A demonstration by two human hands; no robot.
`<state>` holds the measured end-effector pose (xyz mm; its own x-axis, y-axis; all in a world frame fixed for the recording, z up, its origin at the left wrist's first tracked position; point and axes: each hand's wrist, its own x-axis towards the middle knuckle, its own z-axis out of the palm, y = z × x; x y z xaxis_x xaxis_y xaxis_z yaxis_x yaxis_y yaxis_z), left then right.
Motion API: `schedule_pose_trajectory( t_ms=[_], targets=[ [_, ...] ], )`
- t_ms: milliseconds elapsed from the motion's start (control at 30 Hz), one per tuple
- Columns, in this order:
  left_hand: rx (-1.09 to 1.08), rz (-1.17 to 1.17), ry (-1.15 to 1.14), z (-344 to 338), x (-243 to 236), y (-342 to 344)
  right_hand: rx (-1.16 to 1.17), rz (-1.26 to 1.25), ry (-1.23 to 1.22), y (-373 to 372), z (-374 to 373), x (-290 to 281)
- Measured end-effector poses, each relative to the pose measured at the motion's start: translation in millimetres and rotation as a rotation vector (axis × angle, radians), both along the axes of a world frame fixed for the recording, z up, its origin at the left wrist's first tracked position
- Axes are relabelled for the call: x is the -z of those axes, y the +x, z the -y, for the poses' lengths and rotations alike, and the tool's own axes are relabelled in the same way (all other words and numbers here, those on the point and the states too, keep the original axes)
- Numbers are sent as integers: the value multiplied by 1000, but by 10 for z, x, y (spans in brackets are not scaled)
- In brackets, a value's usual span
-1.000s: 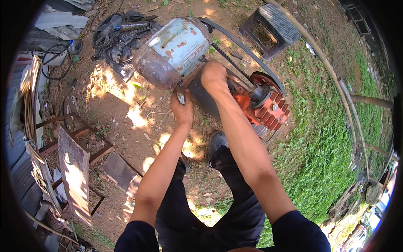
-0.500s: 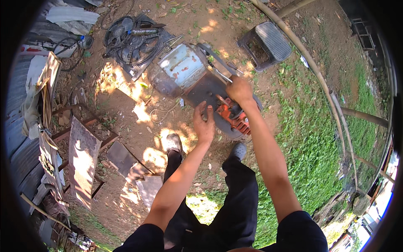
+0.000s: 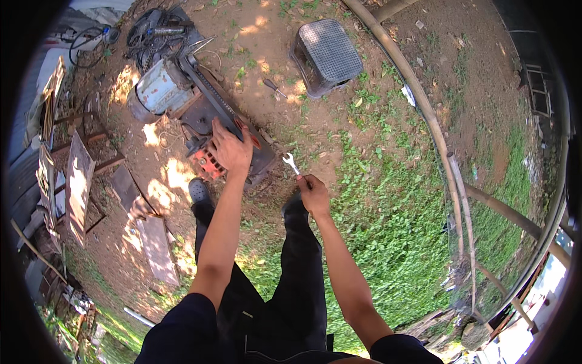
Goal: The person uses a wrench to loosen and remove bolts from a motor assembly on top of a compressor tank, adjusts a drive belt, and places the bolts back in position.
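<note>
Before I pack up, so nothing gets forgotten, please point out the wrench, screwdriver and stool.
Wrench (image 3: 293, 165): head view, on its metal shaft.
Screwdriver (image 3: 271, 85): head view, on its dark handle.
Stool (image 3: 330, 50): head view, on its textured seat.

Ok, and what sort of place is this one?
Most likely an outdoor yard: patchy green grass grows beside bare brown soil dappled with sunlight, and a long, curved, brown wooden pole runs down the right side of the view.
</note>
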<state>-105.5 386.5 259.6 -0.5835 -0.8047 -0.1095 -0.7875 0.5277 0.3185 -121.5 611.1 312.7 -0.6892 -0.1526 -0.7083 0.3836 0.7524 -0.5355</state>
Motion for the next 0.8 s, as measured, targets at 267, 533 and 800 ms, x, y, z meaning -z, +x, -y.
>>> schedule_pose_trajectory(
  t_ms=[267,533,800],
  targets=[
    [-82,300,80,-329,464,-151,-97,18,-138,-872,-367,-139],
    [-183,325,217,-281,356,-283,-403,-73,-264,-1519,818,254],
    [-266,289,241,-239,390,-235,-829,-45,-152,-1940,1856,694]
  ],
)
